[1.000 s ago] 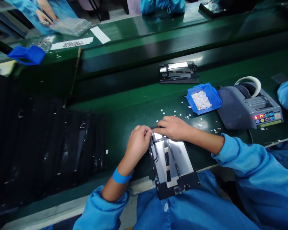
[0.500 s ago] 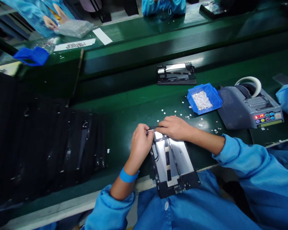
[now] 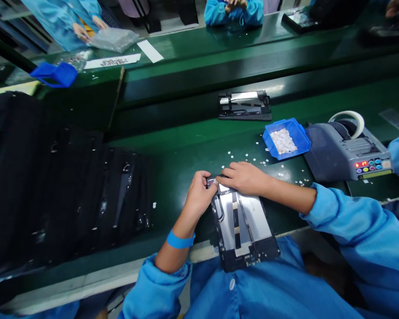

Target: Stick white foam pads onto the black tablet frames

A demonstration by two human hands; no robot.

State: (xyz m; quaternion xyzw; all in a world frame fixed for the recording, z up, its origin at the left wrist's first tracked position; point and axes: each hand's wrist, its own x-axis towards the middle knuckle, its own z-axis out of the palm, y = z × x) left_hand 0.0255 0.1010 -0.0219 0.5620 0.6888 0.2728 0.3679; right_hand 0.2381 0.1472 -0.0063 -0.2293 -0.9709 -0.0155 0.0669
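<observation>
A flat metal panel (image 3: 241,228) is laid on the green bench (image 3: 173,164) with its near end hanging past the bench's front edge over the lap, and its far edge is pinched between the fingertips of the left hand (image 3: 199,195) and the right hand (image 3: 244,177), both curled closed on that corner. To the left, the bench is crowded by a stack of black panels (image 3: 69,195) just beside the left wrist. Open green surface is left beyond the hands, bounded by scattered white bits (image 3: 249,157), a blue tray (image 3: 302,133), a grey tape machine (image 3: 346,153) and a second panel (image 3: 244,106) farther off.
</observation>
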